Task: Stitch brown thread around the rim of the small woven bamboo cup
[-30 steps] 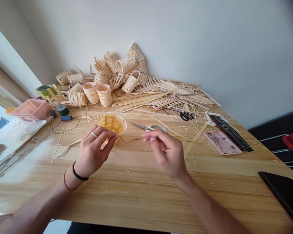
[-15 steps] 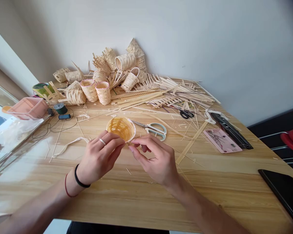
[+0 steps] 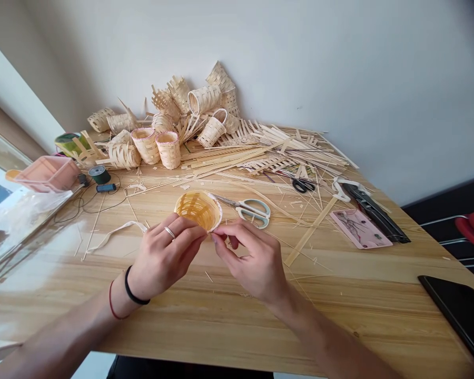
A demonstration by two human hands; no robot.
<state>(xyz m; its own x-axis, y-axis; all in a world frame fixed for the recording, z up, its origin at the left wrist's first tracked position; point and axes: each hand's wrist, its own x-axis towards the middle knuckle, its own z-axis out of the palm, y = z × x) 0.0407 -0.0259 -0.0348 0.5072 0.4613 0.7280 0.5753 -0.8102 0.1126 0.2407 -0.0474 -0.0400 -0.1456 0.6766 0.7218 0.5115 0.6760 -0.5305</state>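
Note:
A small woven basket (image 3: pixel 199 208), its mouth tilted toward me, sits in front of me with a white binding and pinkish stitches on its rim. My left hand (image 3: pixel 169 245), with a ring on one finger, is closed on the near edge of that rim. Just right of it, my right hand (image 3: pixel 253 252) pinches thumb and forefinger together at the rim; whatever lies between the fingertips is too small to make out. Scissors with pale blue and white handles (image 3: pixel 255 210) lie behind my right hand, their blades pointing at the basket.
Several woven baskets (image 3: pixel 168 150) and loose strips (image 3: pixel 292 145) are heaped along the wall. Black-handled scissors (image 3: pixel 303 185), a pink tray (image 3: pixel 361 229) and a black tool (image 3: pixel 375 213) lie right. Thread spools (image 3: pixel 98 173) and a pink bin (image 3: pixel 49 173) stand left; a dark tablet-like slab (image 3: pixel 458 316) lies near right.
The basket and my left hand have shifted slightly right. My right fingertips have stayed close to the rim, with only a small change in their pinch.

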